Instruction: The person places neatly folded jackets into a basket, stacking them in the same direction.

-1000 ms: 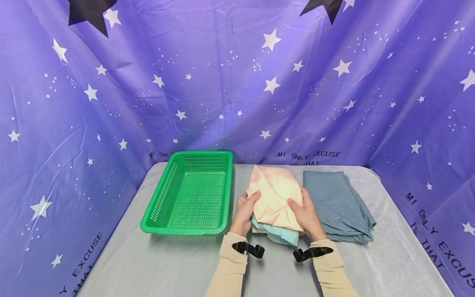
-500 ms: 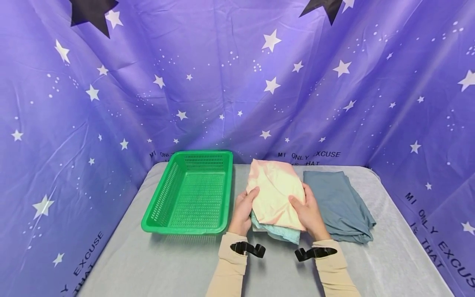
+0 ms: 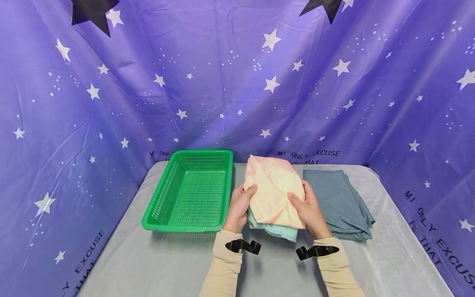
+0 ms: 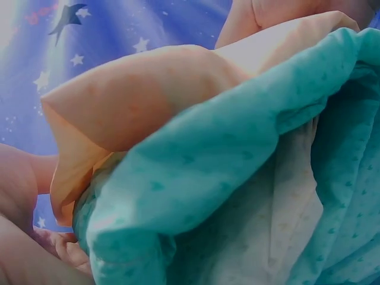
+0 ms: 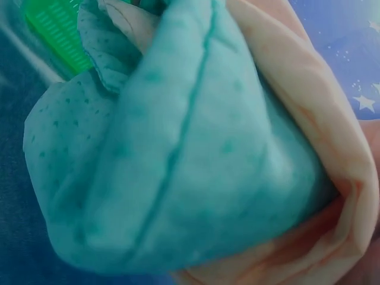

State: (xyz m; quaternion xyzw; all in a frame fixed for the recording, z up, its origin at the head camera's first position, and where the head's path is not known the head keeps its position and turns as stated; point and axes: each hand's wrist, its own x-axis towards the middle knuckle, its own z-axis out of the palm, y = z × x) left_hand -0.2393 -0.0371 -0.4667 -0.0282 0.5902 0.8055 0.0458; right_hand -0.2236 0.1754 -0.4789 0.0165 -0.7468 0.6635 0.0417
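A folded light-pink cloth [image 3: 274, 192] lies over a folded teal cloth [image 3: 278, 231], and the two are held together as one bundle. My left hand [image 3: 238, 208] grips the bundle's left side, thumb on top. On the opposite side, my right hand [image 3: 309, 210] grips it, its thumb also pressing the pink cloth. From below, the left wrist view shows the teal cloth [image 4: 196, 160] with small printed marks and a whitish layer in its folds. Pink cloth [image 5: 309, 89] wraps beside the teal one in the right wrist view. The fingers under the bundle are mostly hidden.
A green perforated plastic basket [image 3: 228, 198] stands on the grey-covered table [image 3: 178, 264], left of the bundle. To the right lies a folded grey-blue cloth [image 3: 337, 204]. A purple star-printed curtain [image 3: 222, 82] surrounds the table's back and sides.
Both hands have raised the bundle of pink and teal cloths slightly away from me, then shifted it a little left. The basket and the grey-blue cloth stay in place.
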